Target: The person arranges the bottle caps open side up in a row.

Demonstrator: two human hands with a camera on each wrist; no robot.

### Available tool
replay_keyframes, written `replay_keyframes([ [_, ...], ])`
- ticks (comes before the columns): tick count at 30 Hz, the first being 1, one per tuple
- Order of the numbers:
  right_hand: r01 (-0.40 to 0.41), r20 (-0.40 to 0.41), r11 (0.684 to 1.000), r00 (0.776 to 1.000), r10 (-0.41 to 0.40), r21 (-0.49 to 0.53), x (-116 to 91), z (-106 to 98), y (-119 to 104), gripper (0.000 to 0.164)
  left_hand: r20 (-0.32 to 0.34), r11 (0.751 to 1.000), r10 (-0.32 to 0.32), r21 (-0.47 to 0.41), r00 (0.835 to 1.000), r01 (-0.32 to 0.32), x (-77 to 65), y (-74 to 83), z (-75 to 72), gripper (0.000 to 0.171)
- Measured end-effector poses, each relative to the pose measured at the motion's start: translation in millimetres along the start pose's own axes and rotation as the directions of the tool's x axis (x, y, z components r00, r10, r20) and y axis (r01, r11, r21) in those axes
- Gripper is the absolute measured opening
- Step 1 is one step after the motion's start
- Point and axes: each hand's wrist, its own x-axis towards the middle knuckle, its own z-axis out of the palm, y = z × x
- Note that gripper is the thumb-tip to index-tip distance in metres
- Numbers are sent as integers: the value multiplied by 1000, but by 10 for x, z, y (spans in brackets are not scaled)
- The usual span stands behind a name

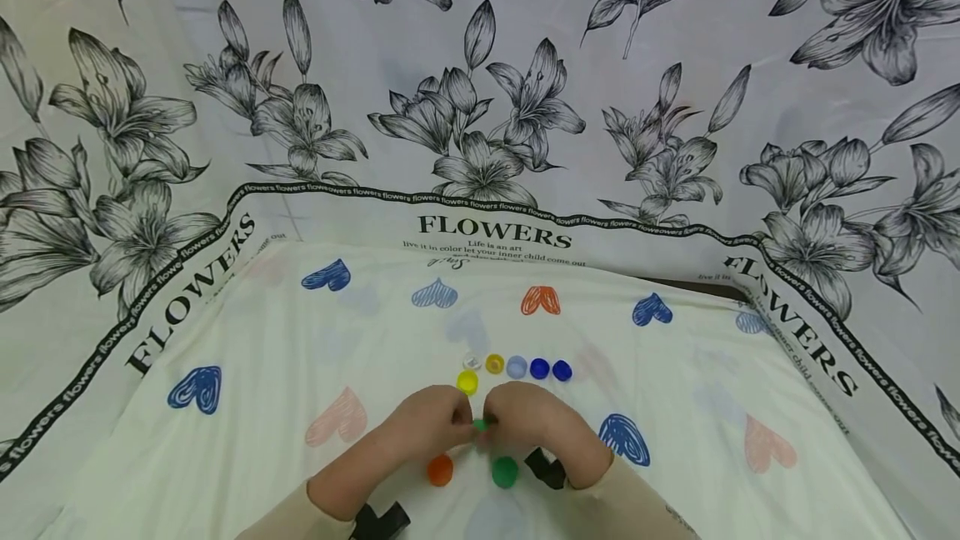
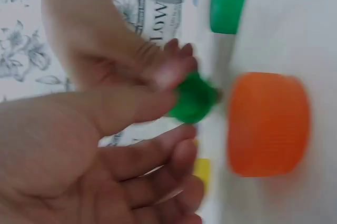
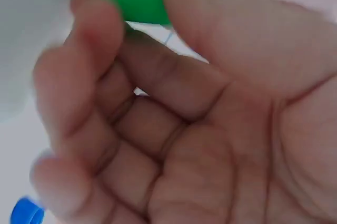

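Note:
Both hands meet over the cloth in the head view around a small green bottle cap (image 1: 480, 424). My left hand (image 1: 431, 421) pinches it between thumb and fingertips, with the cap (image 2: 194, 100) blurred in the left wrist view. From the other side my right hand (image 1: 528, 417) pinches the same cap (image 3: 138, 0) by thumb and index finger, its other fingers curled. Below the hands an orange cap (image 1: 440, 470) and a second green cap (image 1: 505, 472) lie on the cloth. A yellow cap (image 1: 467, 382) lies just beyond the left hand.
A row beyond the hands holds a clear cap (image 1: 471, 362), a yellow-gold cap (image 1: 495, 364), a light blue cap (image 1: 517, 367) and two dark blue caps (image 1: 540, 368). The heart-printed cloth (image 1: 405, 340) covers the surface; a flower-printed curtain (image 1: 345, 165) stands behind.

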Motion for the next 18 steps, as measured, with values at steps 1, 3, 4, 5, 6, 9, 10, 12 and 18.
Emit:
replay_keyframes([
  [1,10,-20,998,1000,-9,55,13,-26,55,14,-19,999,-5,-39,1000,4,21,-14,11,11],
  [3,32,-77,991,997,-21,133,65,-62,155,18,-50,995,-10,-101,999,5,66,-48,36,13],
  [4,25,-103,985,995,-7,170,94,-66,196,19,-56,991,-19,-135,998,12,85,-63,52,15],
  [5,15,-130,980,991,11,200,124,-62,233,21,-58,986,-28,-166,998,18,100,-78,71,17],
  [6,0,-151,974,988,35,225,154,-54,261,22,-59,981,-38,-193,998,26,113,-89,90,19],
  [9,-79,-174,950,975,136,301,229,-26,306,19,-69,972,-52,-232,996,35,145,-113,152,26],
  [10,-105,-174,940,970,168,323,247,-20,312,16,-72,971,-55,-235,996,37,151,-114,166,28],
  [12,-131,-181,931,963,202,340,268,-21,319,12,-70,971,-52,-237,996,34,160,-107,189,32],
  [18,-137,-201,948,959,199,287,134,-133,331,19,-25,983,-17,-184,1000,12,176,-22,231,11],
])
